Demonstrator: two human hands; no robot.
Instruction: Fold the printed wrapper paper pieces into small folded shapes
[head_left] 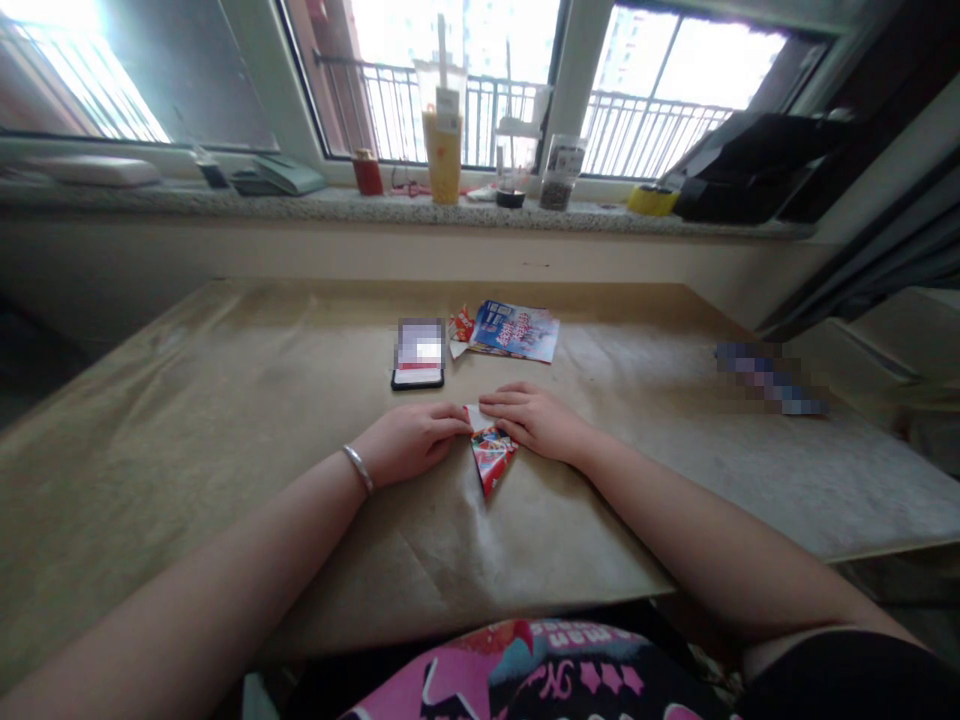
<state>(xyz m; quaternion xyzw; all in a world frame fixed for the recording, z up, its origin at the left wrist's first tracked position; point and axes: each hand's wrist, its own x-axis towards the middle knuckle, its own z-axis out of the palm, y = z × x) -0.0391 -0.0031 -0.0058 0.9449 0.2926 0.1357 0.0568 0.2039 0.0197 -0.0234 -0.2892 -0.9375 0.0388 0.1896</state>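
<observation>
A piece of folded paper (493, 462), printed in red, green and white, lies on the table before me, its point toward me and a white flap at its far end. My left hand (420, 438), with a silver bangle at the wrist, pinches the left edge near the flap; its thumb is mostly hidden. On the right side, my right hand (536, 418) lies across the flap and upper edge, fingers stretched out and pressing down. Beyond the hands are a small red and white folded paper piece (462, 326) and a stack of printed blue sheets (517, 332).
A phone (418, 355) with a lit screen lies beyond my left hand. The table (300, 380) has a tan cover. At its right is a blurred flat item (772, 378). The windowsill (337, 205) holds a tall cup of yellow drink (442, 155), jars and a black bag (742, 170).
</observation>
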